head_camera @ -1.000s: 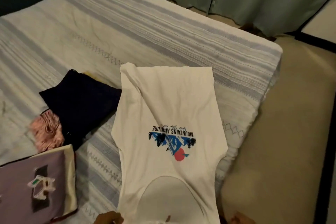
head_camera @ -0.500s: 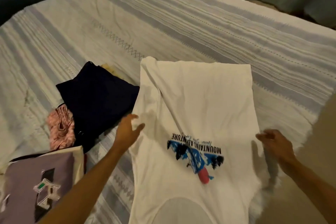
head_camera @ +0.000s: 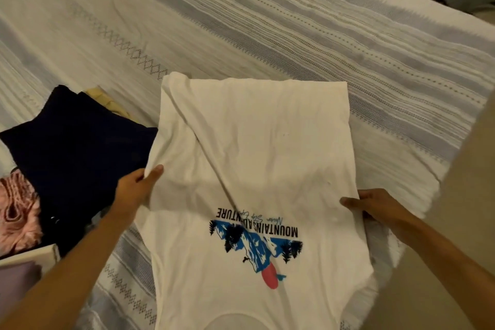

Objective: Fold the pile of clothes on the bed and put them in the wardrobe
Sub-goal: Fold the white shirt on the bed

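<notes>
My left hand (head_camera: 136, 190) pinched the white shirt (head_camera: 257, 169) at 9 o'clock | my right hand (head_camera: 375, 206) gripped its 3 o'clock edge | dark garment (head_camera: 75, 147) at 9 o'clock.

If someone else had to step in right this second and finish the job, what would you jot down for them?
Left hand: grips the left edge of the white shirt.
Right hand: grips the shirt's right edge.
The shirt lies flat on the bed, print up, sleeves already tucked in, not yet folded across.
To its left wait a dark garment, a pink one and a lilac one at the frame edge; whether those are folded is hard to tell.
Left to do: finish this shirt, deal with the others, carry everything to the wardrobe, which is not in view.
</notes>
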Demonstrator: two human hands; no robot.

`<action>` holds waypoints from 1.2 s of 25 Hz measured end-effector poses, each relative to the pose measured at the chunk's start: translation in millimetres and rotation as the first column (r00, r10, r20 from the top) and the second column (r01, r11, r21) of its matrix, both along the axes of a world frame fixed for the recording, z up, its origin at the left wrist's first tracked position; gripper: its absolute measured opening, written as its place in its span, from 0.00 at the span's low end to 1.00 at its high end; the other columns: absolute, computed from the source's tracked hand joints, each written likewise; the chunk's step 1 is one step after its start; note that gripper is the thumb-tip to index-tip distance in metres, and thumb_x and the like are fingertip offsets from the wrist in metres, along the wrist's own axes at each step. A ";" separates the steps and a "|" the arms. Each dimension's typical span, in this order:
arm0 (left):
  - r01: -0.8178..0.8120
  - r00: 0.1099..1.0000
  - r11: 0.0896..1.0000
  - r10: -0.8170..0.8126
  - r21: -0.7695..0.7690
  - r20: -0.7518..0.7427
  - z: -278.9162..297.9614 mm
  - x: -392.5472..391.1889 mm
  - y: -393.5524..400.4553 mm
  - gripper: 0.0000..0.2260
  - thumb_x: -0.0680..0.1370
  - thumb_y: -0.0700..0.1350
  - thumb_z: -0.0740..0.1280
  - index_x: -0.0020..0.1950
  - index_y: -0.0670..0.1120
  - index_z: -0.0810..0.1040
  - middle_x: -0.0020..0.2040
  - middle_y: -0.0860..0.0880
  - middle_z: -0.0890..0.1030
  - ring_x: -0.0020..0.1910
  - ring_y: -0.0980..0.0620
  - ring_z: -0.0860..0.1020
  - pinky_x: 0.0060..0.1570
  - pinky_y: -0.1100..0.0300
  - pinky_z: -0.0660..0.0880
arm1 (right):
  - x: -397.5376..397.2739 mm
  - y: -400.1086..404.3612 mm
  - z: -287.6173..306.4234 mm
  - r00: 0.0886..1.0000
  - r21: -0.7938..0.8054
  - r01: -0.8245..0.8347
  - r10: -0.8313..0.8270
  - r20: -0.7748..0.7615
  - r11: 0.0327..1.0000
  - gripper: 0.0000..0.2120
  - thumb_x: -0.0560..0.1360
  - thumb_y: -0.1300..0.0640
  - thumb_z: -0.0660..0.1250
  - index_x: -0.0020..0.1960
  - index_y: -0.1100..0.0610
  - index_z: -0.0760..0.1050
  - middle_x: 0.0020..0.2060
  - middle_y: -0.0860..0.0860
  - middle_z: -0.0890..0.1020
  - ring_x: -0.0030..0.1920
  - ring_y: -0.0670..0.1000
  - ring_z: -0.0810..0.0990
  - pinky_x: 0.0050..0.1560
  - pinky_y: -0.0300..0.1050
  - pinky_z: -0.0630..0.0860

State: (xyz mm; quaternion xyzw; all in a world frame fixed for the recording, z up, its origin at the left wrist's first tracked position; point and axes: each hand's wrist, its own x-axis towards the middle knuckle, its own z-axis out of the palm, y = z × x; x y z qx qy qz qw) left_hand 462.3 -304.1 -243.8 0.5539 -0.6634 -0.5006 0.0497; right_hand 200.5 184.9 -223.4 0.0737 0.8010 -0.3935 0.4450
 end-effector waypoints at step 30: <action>0.509 0.784 0.377 -0.575 -0.774 0.235 606.5 30.6 14.5 0.08 0.79 0.45 0.74 0.55 0.43 0.87 0.42 0.45 0.85 0.45 0.49 0.82 0.53 0.58 0.72 | -25.1 107.5 589.0 0.748 -0.390 0.277 -0.452 -0.486 0.878 0.09 0.75 0.50 0.78 0.47 0.53 0.81 0.45 0.51 0.84 0.46 0.51 0.83 0.56 0.50 0.78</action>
